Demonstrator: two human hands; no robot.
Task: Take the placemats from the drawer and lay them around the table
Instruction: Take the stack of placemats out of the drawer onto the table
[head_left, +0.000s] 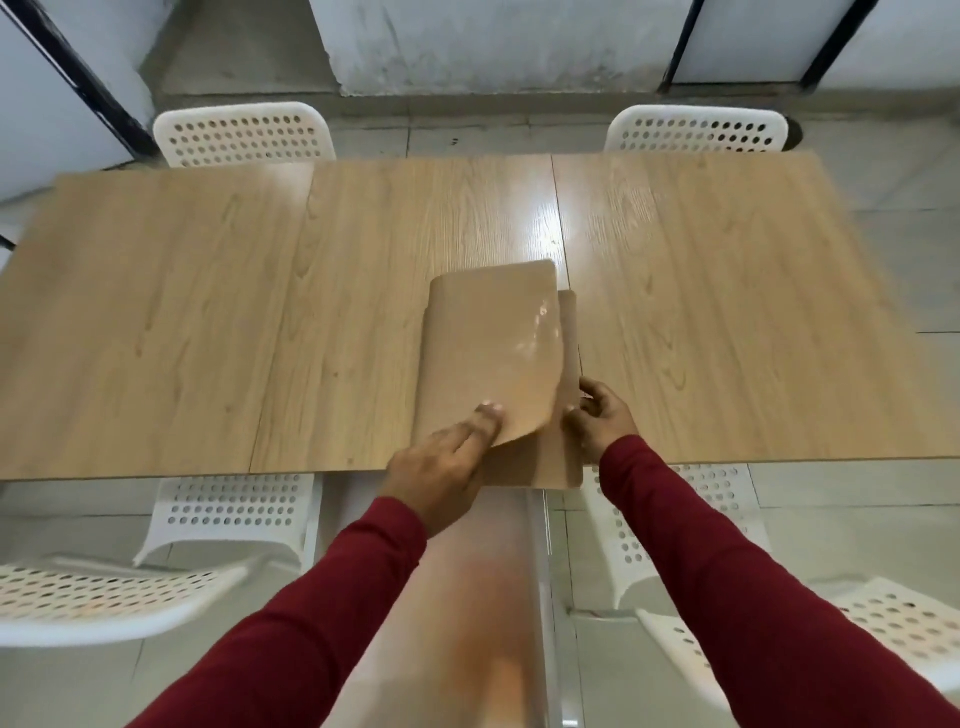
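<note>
— Dark red sleeves are filling the bottom of the view, and both are reaching forward to the stack of thin tan rectangular placemats (519, 467) at the near edge of the pale wood-grain worktop (208, 312). Which way is the stack lying?

— Its long axis is running away from the person, towards the far side, and its near end is overhanging the worktop edge slightly. The top tan flexible placemat (493, 343) is curling up off the rest, its near right corner lifted and its left edge rolling over.

— Which hand is doing the lifting?

— The left hand (441, 467) is lying straight ahead of its sleeve, fingers stretched under and against the lifted corner, fingertips (491, 410) showing on the sheet. I am not able to say whether the thumb is pinching from below; it is hidden. The right hand (602, 415) is sitting just beside the stack's right edge, fingers curled and nipping that edge, seemingly holding the lower mats down.

— So the peel goes leftward?

— That is my judgement: the loose sheet is already bending that way, and the left hand is nearer to it.

— What is hard to read?

— How many mats are lying underneath; only a strip on the right and the near end are showing. Glare is washing out part of the top sheet. White perforated plastic chairs (244, 135) are standing around the worktop, the near ones blurred and cut off, and no drawer is showing anywhere.
</note>
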